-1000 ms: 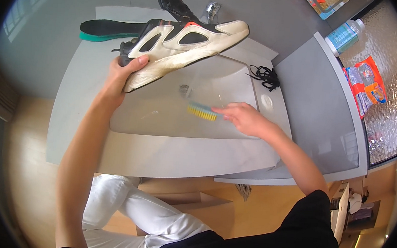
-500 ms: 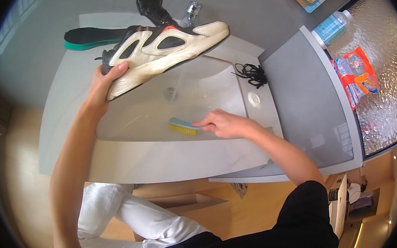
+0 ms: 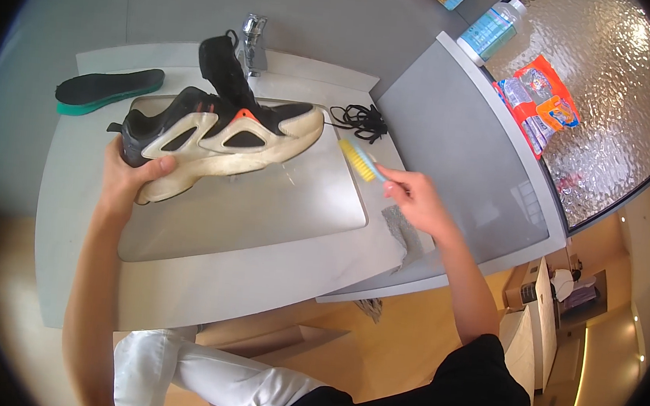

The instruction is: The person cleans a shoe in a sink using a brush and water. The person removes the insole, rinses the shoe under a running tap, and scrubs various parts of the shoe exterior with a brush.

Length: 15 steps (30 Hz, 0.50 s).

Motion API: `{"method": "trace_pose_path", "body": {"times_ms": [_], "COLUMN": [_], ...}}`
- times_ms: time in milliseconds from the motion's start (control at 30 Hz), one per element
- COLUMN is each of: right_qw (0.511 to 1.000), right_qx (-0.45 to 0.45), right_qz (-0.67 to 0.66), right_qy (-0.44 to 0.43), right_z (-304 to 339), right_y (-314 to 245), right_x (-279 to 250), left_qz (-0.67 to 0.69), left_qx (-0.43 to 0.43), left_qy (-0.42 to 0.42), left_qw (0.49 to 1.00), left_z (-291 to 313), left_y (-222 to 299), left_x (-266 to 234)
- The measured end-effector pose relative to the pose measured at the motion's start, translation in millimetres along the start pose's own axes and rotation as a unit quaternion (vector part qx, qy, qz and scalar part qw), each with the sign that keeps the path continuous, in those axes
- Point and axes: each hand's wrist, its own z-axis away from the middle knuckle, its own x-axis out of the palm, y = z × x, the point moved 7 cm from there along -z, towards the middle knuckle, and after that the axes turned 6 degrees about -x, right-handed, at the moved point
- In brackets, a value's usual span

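Observation:
My left hand (image 3: 133, 174) grips a black and cream sneaker (image 3: 260, 151) by its heel, thumb on the sole's side. The shoe is held over the sink basin (image 3: 261, 224), toe to the right, its black tongue standing up and no laces in it. To the right of the toe, my right hand (image 3: 417, 198) is closed round the handle of a light-blue brush (image 3: 358, 162) with yellow bristles. The brush is apart from the shoe, its bristles facing left toward it. A bundle of black shoelaces (image 3: 363, 120) lies on the counter just behind the brush.
A black insole with a green underside (image 3: 107, 89) lies at the back left of the counter. Behind the shoe stands a chrome faucet (image 3: 254, 42). A grey cloth (image 3: 399, 236) rests at the right edge. A bottle (image 3: 492, 32) and an orange pouch (image 3: 538, 106) sit on the right ledge.
The brush has risen from low in the basin to the right of the shoe's toe, its bristles now turned left. The sneaker has turned to show more of its upper. The view has shifted.

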Motion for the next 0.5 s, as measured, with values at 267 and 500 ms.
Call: {"method": "trace_pose_path", "body": {"times_ms": [267,500], "right_qw": [0.971,0.974], "right_qx": [-0.03,-0.074], "right_qz": [0.192,0.167], "right_qy": [0.137,0.131], "right_z": [3,-3], "right_y": [46,57], "right_x": [-23,1], "left_qz": [-0.088,-0.16], "left_qx": [0.044,0.073], "left_qy": [-0.076,-0.087], "left_qw": [0.992,0.981], "left_z": [1,2], "left_y": [8,4], "left_x": [15,23]}}
